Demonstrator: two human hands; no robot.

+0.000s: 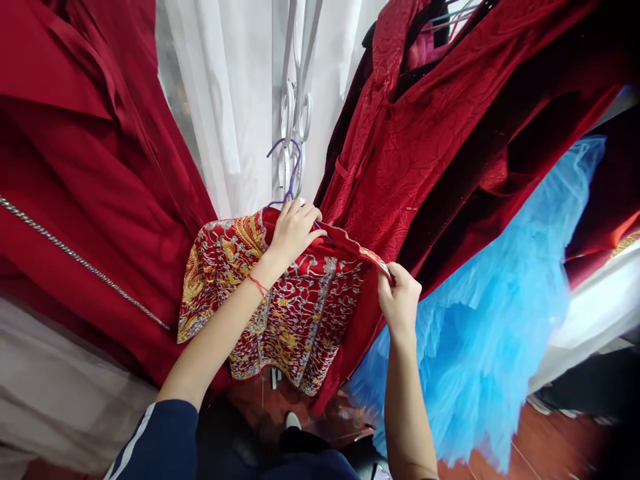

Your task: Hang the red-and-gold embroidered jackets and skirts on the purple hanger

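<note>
The red embroidered garment [295, 320], with gold and silver pattern, is hanging just below the hook of the purple hanger [291, 187]. The left hand [295, 230] is bending over the neck of the hanger and is touching it; its fingertips are hiding, so I cannot tell whether this grip is closing fully. The right hand [400, 293], lower and to the right of the hanger, is pinching the end of a patterned band [373, 257] on the garment's upper edge. Above the hanger, white rings [291, 100] are hanging. To its left, a red cloth [90, 220] is spreading; to its right, a patterned red dress [415, 140] is hanging, and blue tulle [480, 347] is spilling farther below.
</note>
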